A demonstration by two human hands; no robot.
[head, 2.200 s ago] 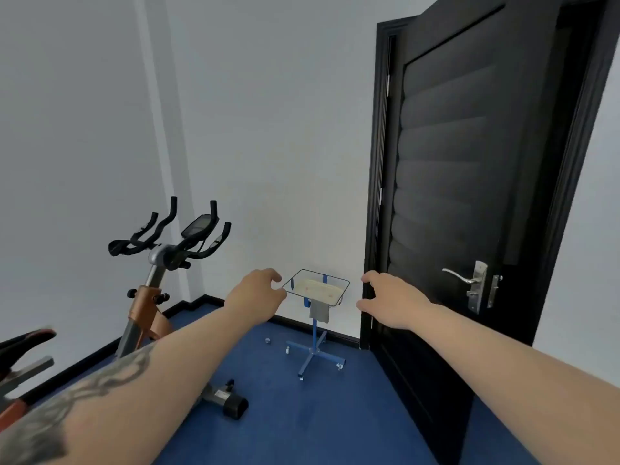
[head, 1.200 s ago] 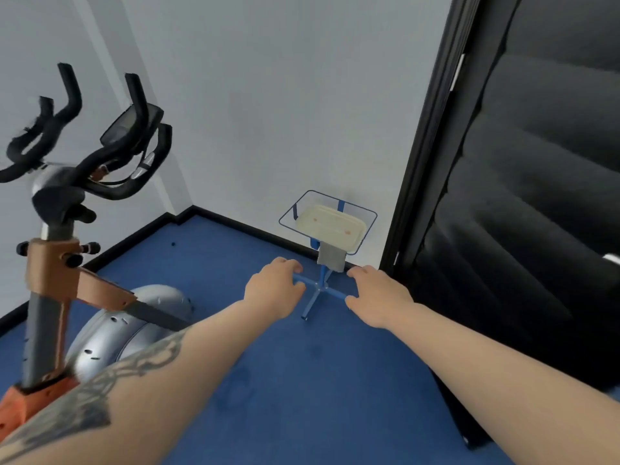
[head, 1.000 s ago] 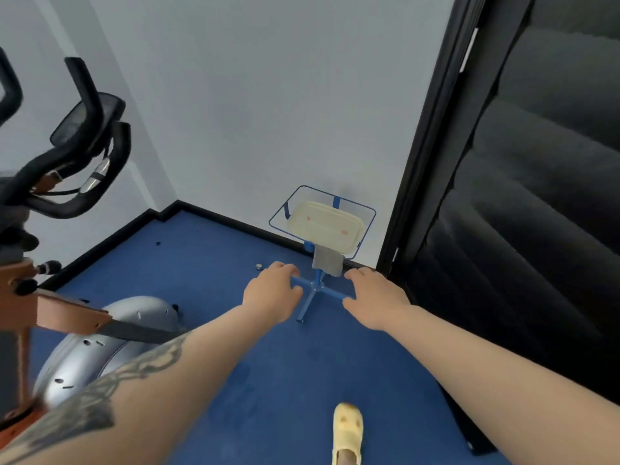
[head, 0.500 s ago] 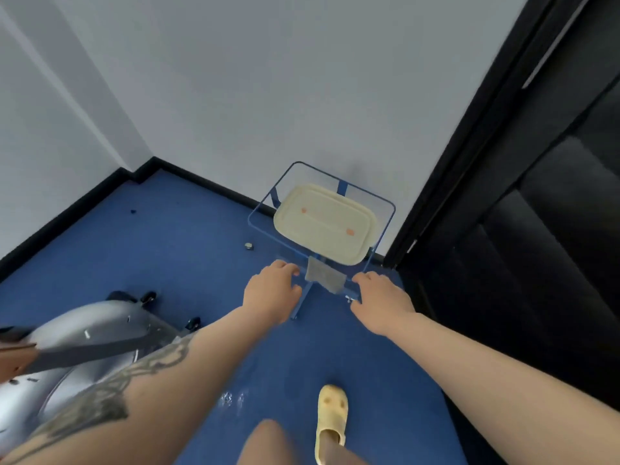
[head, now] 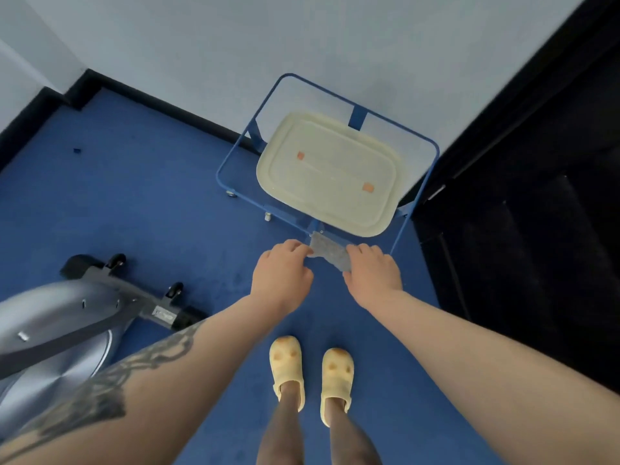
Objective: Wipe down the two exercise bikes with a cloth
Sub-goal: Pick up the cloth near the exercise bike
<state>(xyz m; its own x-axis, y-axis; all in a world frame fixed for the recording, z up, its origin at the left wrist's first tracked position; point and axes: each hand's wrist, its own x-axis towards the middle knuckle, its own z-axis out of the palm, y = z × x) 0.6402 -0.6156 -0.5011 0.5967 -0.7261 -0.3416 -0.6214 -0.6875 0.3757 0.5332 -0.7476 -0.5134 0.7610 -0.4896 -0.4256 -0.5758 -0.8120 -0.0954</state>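
Observation:
A grey cloth (head: 328, 255) hangs over the near rail of a blue wire stand (head: 235, 152). My left hand (head: 281, 275) has its fingertips on the cloth's left edge, and my right hand (head: 371, 273) has its fingers curled over the right edge. Whether either hand truly grips the cloth is hard to tell. At the lower left lies the silver flywheel housing and black front foot of one exercise bike (head: 57, 330). The second bike is out of view.
A cream plastic tray (head: 330, 172) sits on the blue stand against the white wall. A black door (head: 536, 203) fills the right side. Blue carpet (head: 134, 203) covers the floor; my feet in yellow slippers (head: 310, 374) stand just behind the stand.
I have walked up to the stand and tilted my view down. Both hands have reached forward onto the cloth's two edges. The bike's handlebars have left the view.

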